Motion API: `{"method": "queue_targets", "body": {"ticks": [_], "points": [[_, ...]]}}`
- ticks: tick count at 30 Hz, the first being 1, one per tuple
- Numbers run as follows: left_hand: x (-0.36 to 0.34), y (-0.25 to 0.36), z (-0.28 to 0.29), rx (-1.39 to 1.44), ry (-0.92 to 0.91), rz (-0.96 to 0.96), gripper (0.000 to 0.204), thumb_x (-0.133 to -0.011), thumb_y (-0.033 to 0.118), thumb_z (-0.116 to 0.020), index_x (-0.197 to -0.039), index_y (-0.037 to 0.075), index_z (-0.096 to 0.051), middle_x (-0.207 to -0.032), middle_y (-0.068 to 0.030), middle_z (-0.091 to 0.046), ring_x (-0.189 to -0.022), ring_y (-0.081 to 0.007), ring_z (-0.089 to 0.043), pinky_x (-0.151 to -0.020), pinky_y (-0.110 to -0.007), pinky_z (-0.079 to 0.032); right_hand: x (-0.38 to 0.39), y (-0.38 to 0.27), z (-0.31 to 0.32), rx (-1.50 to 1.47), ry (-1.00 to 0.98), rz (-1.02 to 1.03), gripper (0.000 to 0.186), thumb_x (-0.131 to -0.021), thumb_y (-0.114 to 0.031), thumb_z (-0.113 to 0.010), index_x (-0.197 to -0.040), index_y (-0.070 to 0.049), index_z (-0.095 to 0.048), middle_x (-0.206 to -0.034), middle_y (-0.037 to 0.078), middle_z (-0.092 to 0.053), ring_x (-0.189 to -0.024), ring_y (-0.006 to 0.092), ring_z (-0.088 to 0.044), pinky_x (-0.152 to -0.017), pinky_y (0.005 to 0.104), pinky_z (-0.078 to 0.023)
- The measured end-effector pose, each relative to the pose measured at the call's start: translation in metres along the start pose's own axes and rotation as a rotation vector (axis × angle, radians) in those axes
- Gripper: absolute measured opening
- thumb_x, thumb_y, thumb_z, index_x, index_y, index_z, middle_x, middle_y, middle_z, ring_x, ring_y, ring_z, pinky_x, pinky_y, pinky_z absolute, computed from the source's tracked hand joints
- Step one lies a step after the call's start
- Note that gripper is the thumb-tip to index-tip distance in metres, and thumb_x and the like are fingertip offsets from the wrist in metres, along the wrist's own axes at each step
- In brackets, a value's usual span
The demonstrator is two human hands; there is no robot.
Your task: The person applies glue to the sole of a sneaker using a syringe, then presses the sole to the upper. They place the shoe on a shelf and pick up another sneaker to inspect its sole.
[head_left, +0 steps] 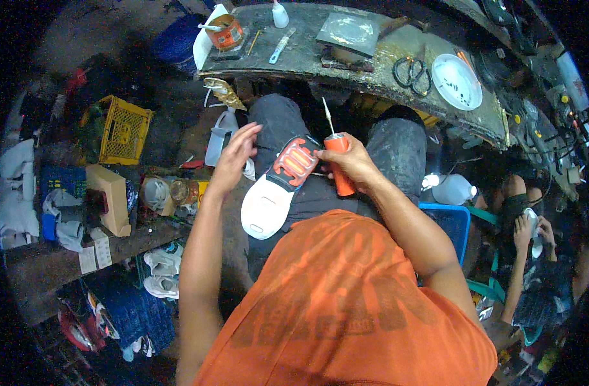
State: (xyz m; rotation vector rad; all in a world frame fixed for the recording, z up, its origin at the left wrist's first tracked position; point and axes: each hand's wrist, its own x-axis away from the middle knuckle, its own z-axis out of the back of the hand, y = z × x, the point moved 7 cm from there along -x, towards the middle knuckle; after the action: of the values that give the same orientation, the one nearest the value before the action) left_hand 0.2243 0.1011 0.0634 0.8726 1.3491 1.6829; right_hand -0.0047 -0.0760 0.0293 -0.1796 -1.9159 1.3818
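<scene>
A shoe (269, 204) lies across my left thigh, its white rounded end toward me and an orange-and-grey patterned panel facing up. My left hand (238, 151) hovers just left of it, fingers stretched out and holding nothing. To the right of the shoe, my right hand (351, 161) is wrapped round an orange cylinder (343, 183) with a silvery rim. A thin pointed rod (327, 116) sticks up from that rim; whether it is fixed there I cannot tell. The fingertips reach close to the shoe's edge, but contact is unclear.
On the worktable (269, 72) ahead are an orange can (226, 33), a blue-handled brush (281, 46), a small white bottle (280, 14), black scissors (411, 75) and a white dish (457, 82). A yellow crate (124, 132) stands left. Another person's hands (532, 231) hold a shoe at right.
</scene>
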Motion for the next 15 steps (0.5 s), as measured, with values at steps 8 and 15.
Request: {"method": "queue_targets", "body": {"ticks": [8,15], "points": [[-0.055,0.02,-0.057,0.247,-0.123,0.102,0.051,-0.112,0.042,-0.05,-0.147,0.006,-0.058,-0.142,-0.0122,-0.063,-0.136,-0.0199,-0.056,-0.114,-0.036,-0.046,0.01,-0.066,-0.022,-0.199,-0.012,0.314,0.041,-0.089,-0.007,-0.082,-0.121,-0.005,-0.057,-0.112,0.009,-0.071,-0.092,0.0171,-0.071,-0.082,0.035,-0.062],[-0.014,0.155,-0.038,0.013,0.16,-0.343,0.081,-0.09,0.035,-0.083,-0.155,0.002,-0.048,-0.165,-0.0236,-0.038,-0.153,-0.0303,-0.039,-0.124,-0.043,-0.033,0.056,-0.181,-0.035,-0.082,-0.24,0.734,0.047,-0.085,-0.011,-0.087,-0.122,-0.003,-0.06,-0.122,0.01,-0.075,-0.111,0.0171,-0.071,-0.099,0.0361,-0.057]]}}
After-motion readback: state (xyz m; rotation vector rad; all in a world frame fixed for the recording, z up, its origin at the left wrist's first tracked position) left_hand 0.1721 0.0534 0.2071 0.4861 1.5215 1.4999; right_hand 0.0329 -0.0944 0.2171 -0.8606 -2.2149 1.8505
